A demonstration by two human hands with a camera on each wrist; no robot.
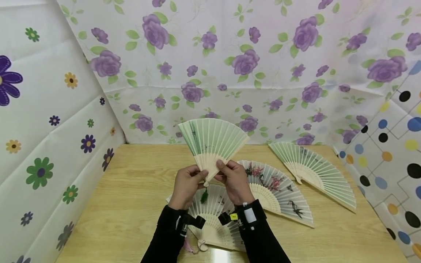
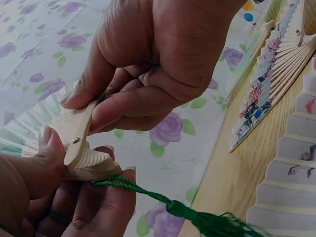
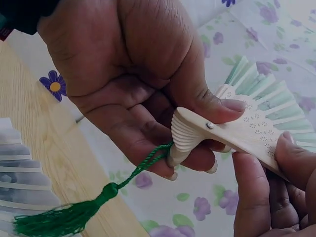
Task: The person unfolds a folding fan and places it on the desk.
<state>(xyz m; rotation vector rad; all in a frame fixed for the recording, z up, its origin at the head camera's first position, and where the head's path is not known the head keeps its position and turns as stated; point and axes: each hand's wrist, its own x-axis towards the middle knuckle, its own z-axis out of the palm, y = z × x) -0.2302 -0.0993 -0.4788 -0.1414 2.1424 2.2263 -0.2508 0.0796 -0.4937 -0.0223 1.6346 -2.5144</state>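
Observation:
A pale green folding fan (image 1: pixel 213 137), partly spread, is held up above the table between both hands. My left hand (image 1: pixel 188 182) pinches it near the pivot, thumb on the ribs and fingers behind. With thumb and fingers, my right hand (image 1: pixel 234 179) grips the guard stick on the right side. In the left wrist view the metal rivet shows on the pale wooden ribs (image 2: pixel 76 143). A green tassel (image 3: pixel 64 217) hangs by its cord from the fan's handle end. Below the hands lies an open white fan (image 1: pixel 210 223), partly covered by the forearms.
An open white fan with pink blossoms and a bird (image 1: pixel 276 186) lies to the right. Farther back right is another open green fan (image 1: pixel 315 171). A pink tassel (image 1: pixel 188 245) lies near the front. Floral cloth (image 1: pixel 210 73) hangs behind the wooden table (image 1: pixel 131 204).

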